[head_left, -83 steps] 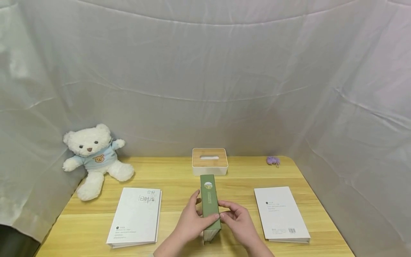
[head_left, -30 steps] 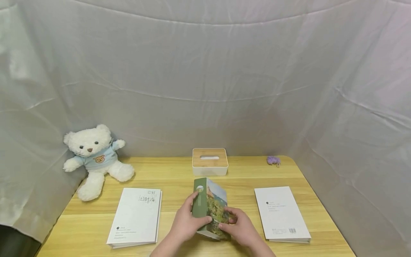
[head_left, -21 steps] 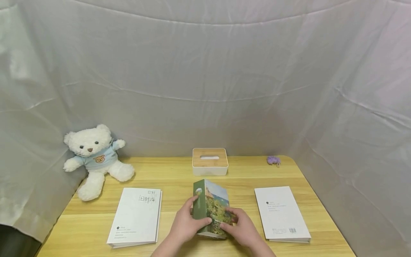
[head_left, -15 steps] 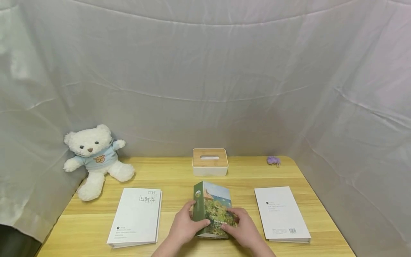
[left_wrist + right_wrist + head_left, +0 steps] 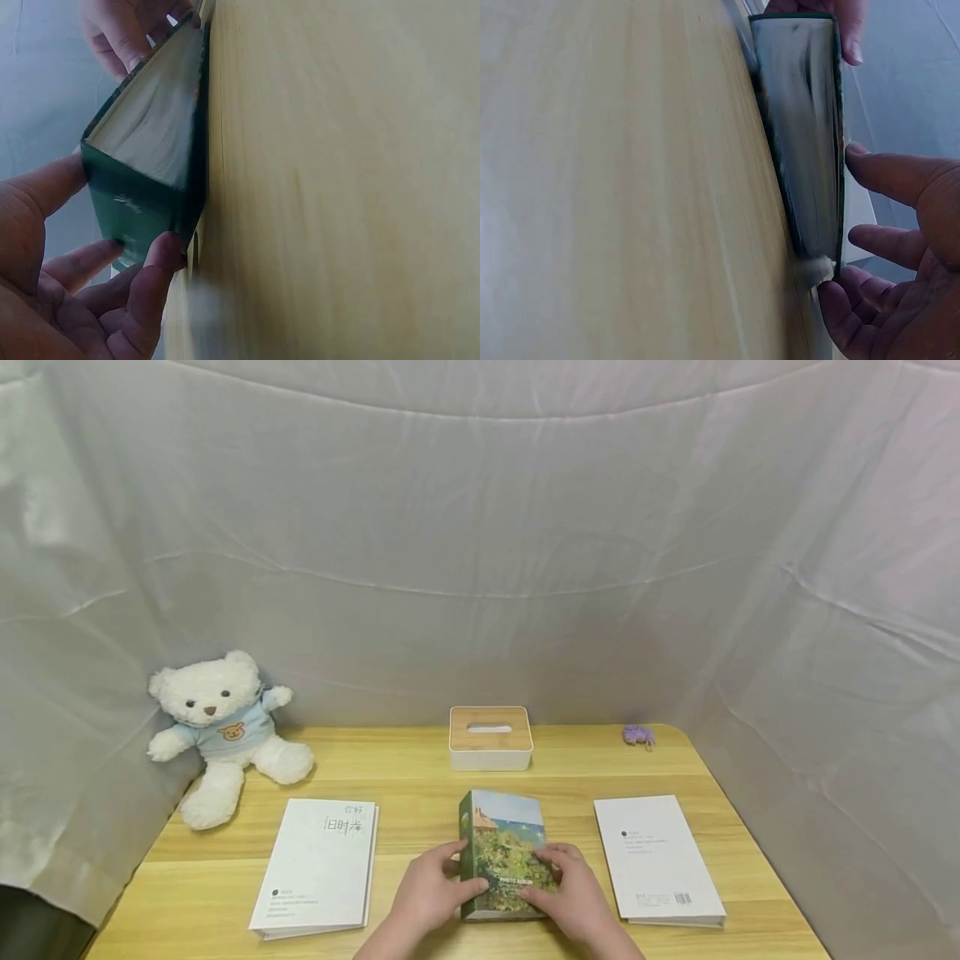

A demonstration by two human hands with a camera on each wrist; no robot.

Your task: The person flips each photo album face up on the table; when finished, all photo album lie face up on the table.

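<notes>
1. The left hand (image 5: 431, 889) grips the spine side of the photo album (image 5: 510, 843), its thumb on the front cover and its fingers against the green spine; there is a gap between thumb and fingers as wide as the album's thick edge.
2. The right hand (image 5: 573, 893) pinches the opposite edge, thumb on the cover and fingers curled at the page side, with some fingertips at the lower corner.
3. The album sits between the two hands, picture cover up, low over the worktop (image 5: 420, 793); whether its whole back cover touches the surface I cannot tell.
4. In the earliest frame the spine faces up between the hands; now it faces the left hand, and the painted cover with its "PHOTO ALBUM" lettering shows. Since the latest earlier frame, the cover has tipped flatter.
5. A lettered white book (image 5: 315, 872) lies left of the left hand, and a barcoded white book (image 5: 660, 860) right of the right hand; both are where they were.
6. Beyond the hands stands a tissue box (image 5: 491, 739).
</notes>
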